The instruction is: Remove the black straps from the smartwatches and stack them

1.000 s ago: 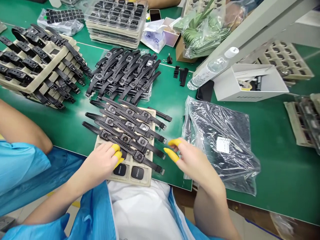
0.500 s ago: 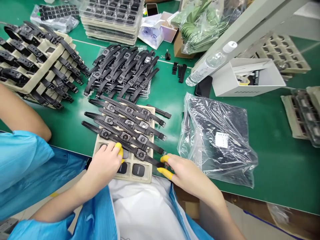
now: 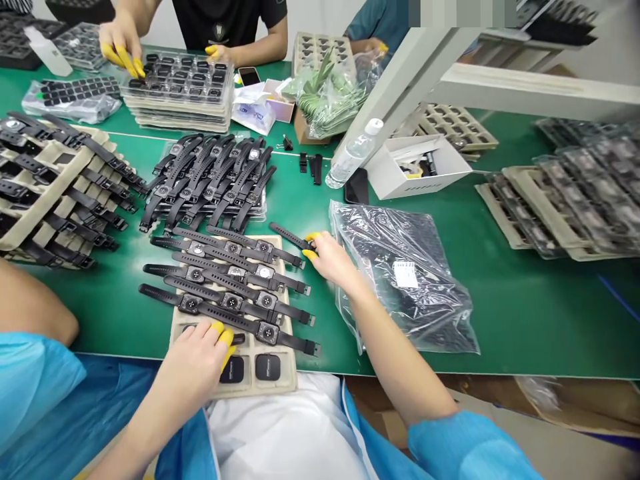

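Observation:
A beige tray (image 3: pixel 290 381) lies at the table's near edge. Rows of black smartwatches (image 3: pixel 267 332), backs up and straps stretched out, lie across it, and bare watch cases (image 3: pixel 268 367) sit in its nearest pockets. Over the tray's near left part, my left hand (image 3: pixel 200 353) is closed on a dark watch case (image 3: pixel 239 339) that shows tilted past its fingertips. Beyond the tray's right side, my right hand (image 3: pixel 330 257) pinches one end of a black watch strap (image 3: pixel 286 233) between thumb and forefinger. Yellow finger cots cover fingertips on both hands.
Behind the tray is a pile of strapped watches (image 3: pixel 210 180); at left stands a loaded tray stack (image 3: pixel 45 193). A plastic bag (image 3: pixel 410 280) lies right. A bottle (image 3: pixel 353 157) and white box (image 3: pixel 420 177) stand behind it. A co-worker's hand (image 3: pixel 123 43) reaches over stacked trays.
My right hand has left the strap end of the nearest watch and moved away from me to the loose strap. My left hand stays over the tray. The view has tilted up, showing co-workers.

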A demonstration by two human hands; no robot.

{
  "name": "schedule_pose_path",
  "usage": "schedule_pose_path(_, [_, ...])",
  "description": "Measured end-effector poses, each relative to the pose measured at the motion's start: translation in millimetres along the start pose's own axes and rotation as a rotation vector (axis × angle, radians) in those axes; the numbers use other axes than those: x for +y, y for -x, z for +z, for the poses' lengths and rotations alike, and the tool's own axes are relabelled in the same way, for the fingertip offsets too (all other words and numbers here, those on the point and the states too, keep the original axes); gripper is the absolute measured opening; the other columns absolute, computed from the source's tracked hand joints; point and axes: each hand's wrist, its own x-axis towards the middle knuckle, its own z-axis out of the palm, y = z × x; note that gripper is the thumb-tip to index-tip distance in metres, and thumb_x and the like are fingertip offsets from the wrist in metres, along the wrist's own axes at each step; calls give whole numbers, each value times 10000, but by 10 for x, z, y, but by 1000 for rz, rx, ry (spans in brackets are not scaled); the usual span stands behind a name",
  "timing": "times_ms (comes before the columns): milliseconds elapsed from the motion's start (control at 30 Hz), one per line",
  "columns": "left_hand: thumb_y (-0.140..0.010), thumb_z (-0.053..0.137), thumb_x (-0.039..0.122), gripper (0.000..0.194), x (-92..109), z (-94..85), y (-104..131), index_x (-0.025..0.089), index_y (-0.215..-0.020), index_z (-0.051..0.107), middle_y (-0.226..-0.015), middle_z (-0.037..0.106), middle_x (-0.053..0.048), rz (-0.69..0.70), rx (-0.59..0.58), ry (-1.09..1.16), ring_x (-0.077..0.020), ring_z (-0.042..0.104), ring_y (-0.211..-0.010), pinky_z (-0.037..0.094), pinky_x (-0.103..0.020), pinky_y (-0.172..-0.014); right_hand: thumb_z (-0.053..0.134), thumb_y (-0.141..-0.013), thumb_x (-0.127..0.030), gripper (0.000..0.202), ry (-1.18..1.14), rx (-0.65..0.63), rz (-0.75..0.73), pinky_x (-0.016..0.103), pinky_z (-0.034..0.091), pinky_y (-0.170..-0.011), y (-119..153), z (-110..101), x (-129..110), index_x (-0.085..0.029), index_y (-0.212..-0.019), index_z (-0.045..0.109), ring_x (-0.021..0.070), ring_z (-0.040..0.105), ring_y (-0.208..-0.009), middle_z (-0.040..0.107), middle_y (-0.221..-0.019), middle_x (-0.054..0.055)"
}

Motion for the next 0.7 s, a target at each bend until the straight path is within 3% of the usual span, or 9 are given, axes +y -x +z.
schedule_pose_path(167, [-860, 445, 84, 373, -221, -243, -87, 197, -1158, 639, -1126, 745, -101, -21, 204, 218, -250, 714, -986, 592, -343, -804, 644, -875, -242, 120, -153, -17, 188, 360, 492, -756, 12, -1, 112, -215, -943, 548, 229, 615, -830, 629, -964, 72])
schedule_pose_path(267, [-923, 432, 140, 367, -323, -464, -295, 232, -1247, 577, -1183, 736, -82, -89, 228, 458, -236, 731, -994, 598, -336, -811, 639, -832, -222, 103, -226, 38, 178, 379, 509, -797, 47, -76, 122, -222, -880, 548, 236, 623, -852, 631, -958, 73])
schedule_pose_path(333, [-973, 470, 214, 303, -317, -636, -479, 246, -1262, 554, -1173, 735, -77, -134, 230, 650, -236, 730, -1001, 598, -344, -834, 673, -800, -255, 123, -322, 127, 144, 408, 517, -839, 99, -178, 74, -221, -859, 571, 259, 636, -902, 653, -981, 92])
schedule_pose_path(433, [-1004, 530, 291, 172, -217, -871, -829, 205, -1153, 537, -1102, 727, -91, -100, 252, 992, -204, 717, -967, 588, -318, -837, 680, -809, -278, 175, -615, 392, 132, 445, 523, -881, 166, -360, -31, -209, -966, 648, 266, 664, -953, 710, -1085, 140])
schedule_pose_path(533, [-983, 584, 241, 151, -145, -967, -1295, 197, -1094, 492, -1046, 733, -88, -31, 152, 1277, -153, 696, -860, 565, -263, -738, 735, -794, -275, 86, -920, 538, 126, 431, 550, -819, 160, -443, -164, -218, -827, 679, 239, 691, -830, 715, -878, 110])
schedule_pose_path(600, [-982, 591, 228, 163, -144, -937, -1622, 198, -1076, 461, -988, 738, -69, -19, 83, 1457, -111, 648, -717, 524, -225, -620, 826, -731, -299, 241, -1208, 476, 134, 330, 533, -583, 161, -404, -287, -231, -704, 596, 160, 594, -584, 579, -674, 7])
schedule_pose_path(633, [-979, 597, 239, 168, -152, -896, -1774, 201, -1064, 457, -962, 738, -48, -38, 36, 1532, -90, 605, -647, 494, -207, -566, 848, -708, -337, 353, -1348, 450, 135, 266, 432, -435, 173, -357, -348, -232, -657, 514, 107, 453, -445, 484, -594, -42])
schedule_pose_path(700, [-945, 615, 226, 161, -176, -771, -2029, 198, -1006, 468, -849, 714, -6, -136, 18, 1669, -69, 537, -553, 399, -166, -464, 794, -770, -481, 362, -1555, 251, 129, 205, 222, -314, 211, -229, -442, -229, -711, 542, 66, 257, -360, 381, -543, -78])
